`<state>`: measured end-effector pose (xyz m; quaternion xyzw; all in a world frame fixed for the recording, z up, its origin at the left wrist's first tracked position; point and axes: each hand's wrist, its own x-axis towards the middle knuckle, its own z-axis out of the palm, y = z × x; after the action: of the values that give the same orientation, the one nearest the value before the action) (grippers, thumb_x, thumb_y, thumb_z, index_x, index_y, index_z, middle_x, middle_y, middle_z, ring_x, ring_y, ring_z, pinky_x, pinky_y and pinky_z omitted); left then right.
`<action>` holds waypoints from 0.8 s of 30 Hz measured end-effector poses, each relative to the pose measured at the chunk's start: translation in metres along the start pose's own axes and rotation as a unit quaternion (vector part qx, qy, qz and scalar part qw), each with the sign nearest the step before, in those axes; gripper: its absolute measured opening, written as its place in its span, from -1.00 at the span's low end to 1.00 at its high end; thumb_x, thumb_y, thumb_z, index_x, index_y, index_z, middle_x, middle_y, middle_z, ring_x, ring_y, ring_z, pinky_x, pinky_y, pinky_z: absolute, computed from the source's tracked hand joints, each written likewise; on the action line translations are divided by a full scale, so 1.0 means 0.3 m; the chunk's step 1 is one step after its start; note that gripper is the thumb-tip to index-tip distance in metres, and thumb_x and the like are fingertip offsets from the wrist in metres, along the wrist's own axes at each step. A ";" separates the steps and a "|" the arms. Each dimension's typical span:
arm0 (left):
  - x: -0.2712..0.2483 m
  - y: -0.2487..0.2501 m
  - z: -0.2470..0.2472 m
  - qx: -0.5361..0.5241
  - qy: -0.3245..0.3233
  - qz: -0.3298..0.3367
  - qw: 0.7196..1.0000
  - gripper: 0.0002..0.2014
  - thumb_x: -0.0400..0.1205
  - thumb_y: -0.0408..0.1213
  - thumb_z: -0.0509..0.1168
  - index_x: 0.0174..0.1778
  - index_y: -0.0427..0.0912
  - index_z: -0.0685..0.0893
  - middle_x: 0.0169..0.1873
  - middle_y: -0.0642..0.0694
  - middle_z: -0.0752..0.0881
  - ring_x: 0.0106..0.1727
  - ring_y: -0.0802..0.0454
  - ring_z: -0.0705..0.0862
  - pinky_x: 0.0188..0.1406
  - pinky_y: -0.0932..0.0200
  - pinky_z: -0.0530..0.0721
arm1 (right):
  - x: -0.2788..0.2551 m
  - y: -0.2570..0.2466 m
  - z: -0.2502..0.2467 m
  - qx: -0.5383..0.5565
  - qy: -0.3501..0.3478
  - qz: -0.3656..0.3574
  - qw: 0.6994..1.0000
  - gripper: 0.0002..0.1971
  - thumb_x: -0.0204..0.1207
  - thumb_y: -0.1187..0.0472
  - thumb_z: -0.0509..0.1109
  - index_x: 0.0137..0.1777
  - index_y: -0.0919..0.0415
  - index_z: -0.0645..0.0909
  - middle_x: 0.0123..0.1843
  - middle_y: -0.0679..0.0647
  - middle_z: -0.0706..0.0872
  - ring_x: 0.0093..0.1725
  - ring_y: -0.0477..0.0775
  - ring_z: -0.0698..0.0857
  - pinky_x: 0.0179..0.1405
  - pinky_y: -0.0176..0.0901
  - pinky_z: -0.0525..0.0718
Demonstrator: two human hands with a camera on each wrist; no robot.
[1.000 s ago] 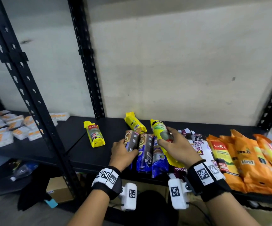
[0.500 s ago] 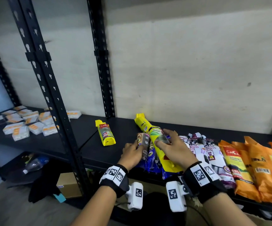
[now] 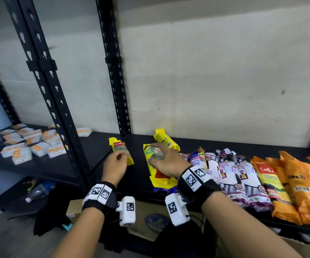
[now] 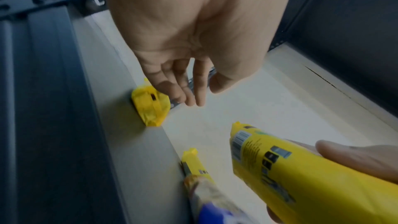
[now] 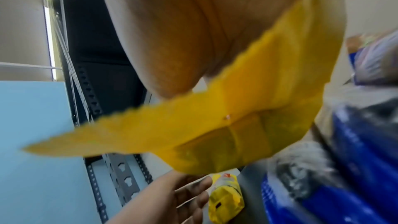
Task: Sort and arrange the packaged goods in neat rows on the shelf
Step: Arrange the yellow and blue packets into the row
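Note:
My right hand (image 3: 157, 155) grips a long yellow pack (image 3: 156, 174) from above, held lengthwise over the blue packs (image 3: 160, 189) at the shelf's front edge. In the right wrist view this yellow pack (image 5: 215, 125) lies against the palm. My left hand (image 3: 120, 158) hovers with relaxed fingers and holds nothing, just above a small yellow pack (image 3: 119, 148) lying on the black shelf (image 3: 94, 164). The left wrist view shows the left hand (image 4: 193, 98) over that small pack (image 4: 150, 106). A third yellow pack (image 3: 166, 139) lies behind the right hand.
White drawstring-bag packs (image 3: 230, 174) and orange packs (image 3: 289, 179) lie in rows to the right. Several small white-and-orange packs (image 3: 29, 144) cover the left shelf bay. A black upright post (image 3: 57, 108) stands between the bays. A cardboard box (image 3: 146, 220) sits below.
My left hand let go of the brown and blue packs and moved left toward the small yellow pack. My right hand carried the long yellow pack leftward.

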<state>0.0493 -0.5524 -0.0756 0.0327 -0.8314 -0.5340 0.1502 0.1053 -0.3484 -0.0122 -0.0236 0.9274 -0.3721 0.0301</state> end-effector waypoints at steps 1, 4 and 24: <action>0.019 -0.008 -0.020 0.022 0.007 0.001 1.000 -0.83 0.69 -0.18 0.30 -0.01 -0.01 0.82 0.04 -0.04 0.79 0.10 -0.03 0.71 0.23 0.00 0.65 | 0.020 -0.019 0.017 -0.017 -0.016 0.000 1.000 -0.36 0.43 -0.23 0.29 0.55 -0.39 0.29 0.54 0.15 0.52 0.40 0.33 0.55 0.42 0.05 0.53; 0.074 -0.037 -0.054 0.062 0.009 0.011 0.998 -0.84 0.67 -0.17 0.34 0.00 -0.09 0.82 0.02 -0.13 0.79 0.07 -0.06 0.74 0.15 0.05 0.66 | 0.084 -0.066 0.075 -0.075 -0.053 -0.007 0.996 -0.42 0.60 -0.10 0.17 0.65 -0.32 0.24 0.64 0.03 0.45 0.52 0.40 0.40 0.53 0.14 0.39; 0.201 -0.108 0.030 0.173 -0.059 -0.053 0.982 -0.39 0.51 0.29 0.37 0.45 0.15 0.50 0.29 -0.34 0.46 0.31 -0.37 0.58 0.44 -0.06 0.54 | 0.265 -0.088 0.238 -0.240 -0.042 0.060 0.968 -0.42 0.52 -0.17 0.31 0.53 -0.06 0.43 0.54 0.25 0.13 0.28 0.50 0.59 0.20 0.11 0.53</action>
<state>-0.0141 -0.5714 -0.0953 0.0706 -0.9155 -0.3907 0.0647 0.0318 -0.4219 -0.0484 0.0102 0.9871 -0.1351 0.0852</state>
